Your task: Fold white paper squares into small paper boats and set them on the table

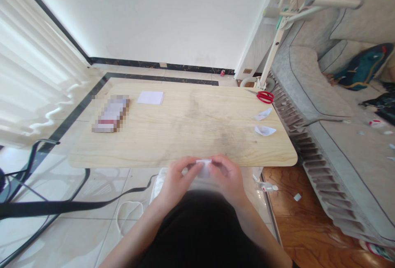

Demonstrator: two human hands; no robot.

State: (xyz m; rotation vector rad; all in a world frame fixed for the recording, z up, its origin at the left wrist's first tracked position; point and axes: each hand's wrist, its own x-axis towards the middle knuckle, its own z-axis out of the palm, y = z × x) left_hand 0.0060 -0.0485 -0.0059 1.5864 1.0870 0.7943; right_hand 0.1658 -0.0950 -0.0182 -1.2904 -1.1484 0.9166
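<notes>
A small white piece of paper [204,170] with a folded upper edge is held between both hands, close to my body at the near edge of the table [173,136]. My left hand [182,173] pinches its left side, thumb on the front. On the other side, my right hand [227,173] grips it the same way, fingers partly hidden behind. Two folded white paper pieces, one upper [263,114] and one lower [265,130], lie at the table's right. Above them rest red-handled scissors [264,96].
A stack of white paper [150,97] and a blurred-out box-like object [110,114] lie on the table's left. Right of the table stands a grey sofa [311,78], with a white metal frame [274,54] behind. A black strap [61,207] crosses the lower left.
</notes>
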